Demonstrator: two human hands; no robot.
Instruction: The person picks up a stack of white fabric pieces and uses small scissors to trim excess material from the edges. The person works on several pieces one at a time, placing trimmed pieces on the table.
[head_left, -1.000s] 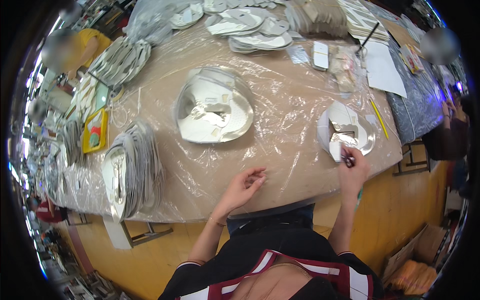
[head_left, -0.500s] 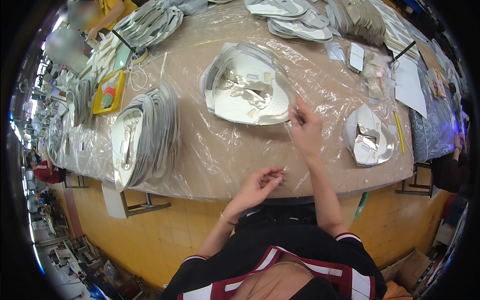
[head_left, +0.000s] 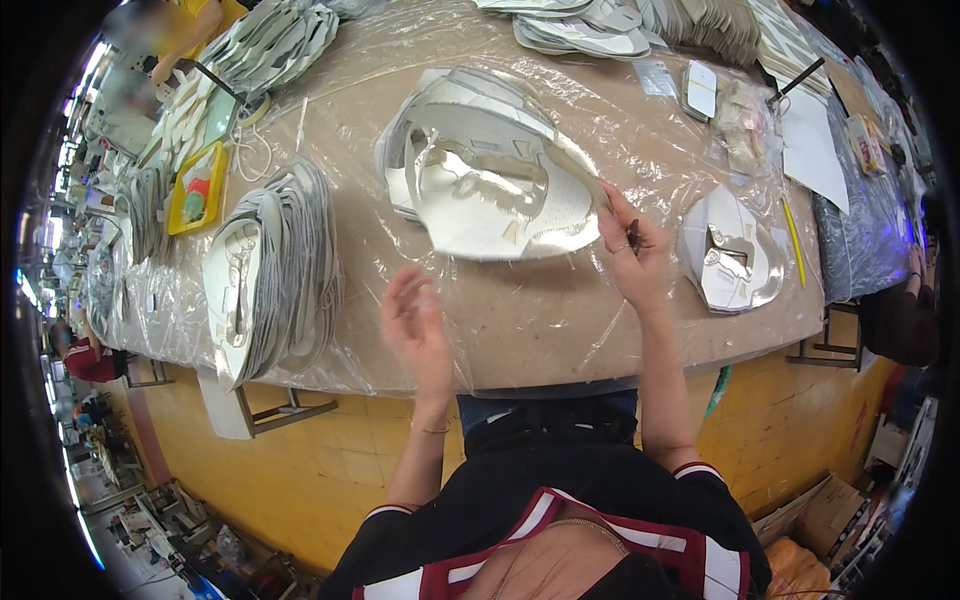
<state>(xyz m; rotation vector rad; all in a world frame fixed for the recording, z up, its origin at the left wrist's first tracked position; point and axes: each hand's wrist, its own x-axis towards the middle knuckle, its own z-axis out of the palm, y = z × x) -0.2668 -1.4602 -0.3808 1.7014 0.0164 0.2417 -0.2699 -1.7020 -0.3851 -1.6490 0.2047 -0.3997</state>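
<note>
My right hand pinches the right edge of a white and silver shoe upper, which is lifted at a tilt off a pile of similar uppers. A small dark object shows among the same hand's fingers; its kind is unclear. My left hand hovers over the table below the raised upper, holding nothing, its fingers apart and smeared by motion. To the right, apart from both hands, lie a few flat uppers.
A thick stack of uppers stands on the left of the plastic-covered table. Beyond it sits a yellow tray. More piles line the far side. A yellow pencil-like stick lies right. A person in yellow works far left.
My right hand has raised the top upper's edge and moved slightly right. My left hand has moved left and away from me, opening its fingers. The view has shifted slightly.
</note>
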